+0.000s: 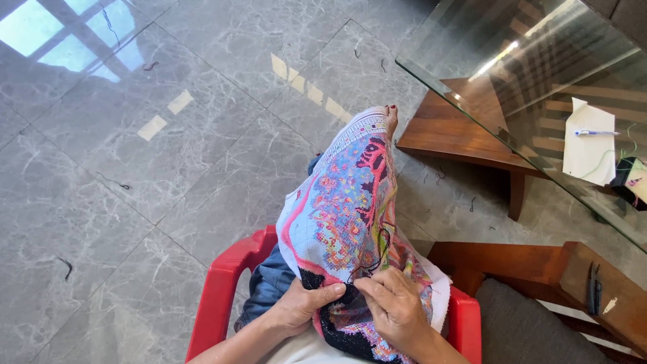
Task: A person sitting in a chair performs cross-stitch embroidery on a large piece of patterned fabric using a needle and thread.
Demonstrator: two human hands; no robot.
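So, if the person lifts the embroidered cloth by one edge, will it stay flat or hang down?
The embroidered cloth probably hangs floppy: it already drapes over the leg. It looks light, since the left hand and right hand bunch it easily. The stitched face seems unlikely to slip.

A glass table [472,101] with a wooden frame stands over the grey marble floor [168,155]. On the table's far right lies a white sheet of paper [588,158] with a blue pen [596,133] across its top. Below the table, nearer the camera, a wooden armrest [593,290] carries dark pliers [593,288]. A red plastic chair [222,296] stands left of the armrest.
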